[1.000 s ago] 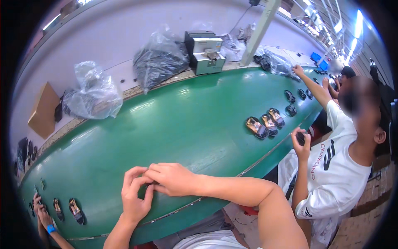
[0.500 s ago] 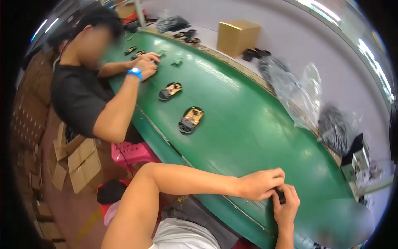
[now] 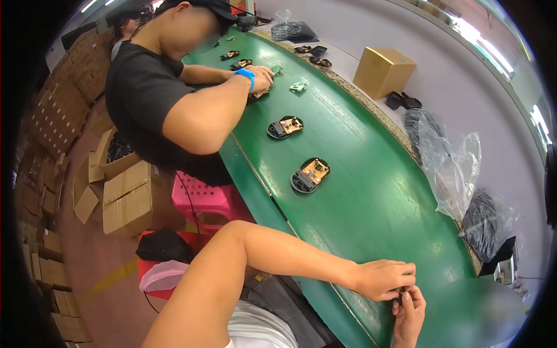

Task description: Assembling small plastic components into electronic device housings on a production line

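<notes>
My left hand [image 3: 380,279] and my right hand [image 3: 411,316] meet over the near right part of the green work surface [image 3: 371,220]. Their fingertips are closed around a small dark piece [image 3: 399,298], mostly hidden by the fingers, so its kind does not show. Further up the surface lies an opened computer mouse base [image 3: 310,175], black with an orange-brown circuit board in it. A second such mouse base [image 3: 285,127] rests beyond it, closer to a co-worker.
On the left a co-worker [image 3: 168,98] bends over the surface, both hands on parts. Small green boards [image 3: 299,86] lie near them. Along the back ledge are a cardboard box [image 3: 383,72] and plastic bags [image 3: 449,168]. A pink stool [image 3: 203,197] and open cartons [image 3: 127,194] stand left.
The view has turned, so the bench and mouse bases appear further right and lower. My hands stay together around the small dark piece, with less of it showing between the fingers.
</notes>
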Tool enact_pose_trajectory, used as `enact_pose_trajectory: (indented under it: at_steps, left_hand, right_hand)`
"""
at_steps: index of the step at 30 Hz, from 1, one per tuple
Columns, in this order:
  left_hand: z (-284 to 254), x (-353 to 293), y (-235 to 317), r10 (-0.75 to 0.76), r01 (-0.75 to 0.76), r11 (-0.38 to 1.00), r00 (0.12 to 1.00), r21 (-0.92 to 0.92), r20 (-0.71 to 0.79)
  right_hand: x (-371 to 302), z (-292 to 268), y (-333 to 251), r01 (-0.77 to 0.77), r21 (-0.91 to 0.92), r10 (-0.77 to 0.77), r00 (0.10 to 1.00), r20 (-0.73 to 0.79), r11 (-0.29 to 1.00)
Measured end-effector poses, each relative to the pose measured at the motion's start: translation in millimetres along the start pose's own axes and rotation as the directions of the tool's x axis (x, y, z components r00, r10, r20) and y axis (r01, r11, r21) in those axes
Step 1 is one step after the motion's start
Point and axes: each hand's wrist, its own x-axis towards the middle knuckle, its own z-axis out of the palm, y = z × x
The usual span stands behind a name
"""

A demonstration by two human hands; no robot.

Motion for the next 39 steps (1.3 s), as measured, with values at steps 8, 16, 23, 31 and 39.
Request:
enact_pose_trajectory:
  at_steps: [8, 16, 23, 31, 39]
  left_hand:
    - [-7, 3, 2, 0.028, -0.028, 1.000, 0.999, -0.010, -0.017]
    - [-7, 9, 6, 0.025, -0.032, 0.996, 0.996, -0.085, -0.086]
    - [-11, 5, 9, 0.067, -0.070, 0.982, 0.998, -0.176, -0.022]
    - [-7, 5, 9, 0.110, -0.119, 0.988, 0.990, -0.094, -0.090]
    - [-8, 7, 9, 0.112, -0.116, 0.991, 0.991, -0.061, -0.071]
  right_hand:
    - [-2, 9, -4, 0.001, 0.021, -0.001, 1.000, 0.007, 1.000]
    - [-15, 9, -25, -0.220, 0.208, 0.201, 0.973, 0.109, 0.953]
    - [-13, 1, -14, -0.332, 0.270, 0.281, 0.936, 0.210, 0.904]
    - [-15, 14, -18, -0.210, 0.216, 0.185, 0.974, 0.133, 0.953]
    - [-16, 18, -24, -0.116, 0.108, 0.112, 0.993, 0.043, 0.987]
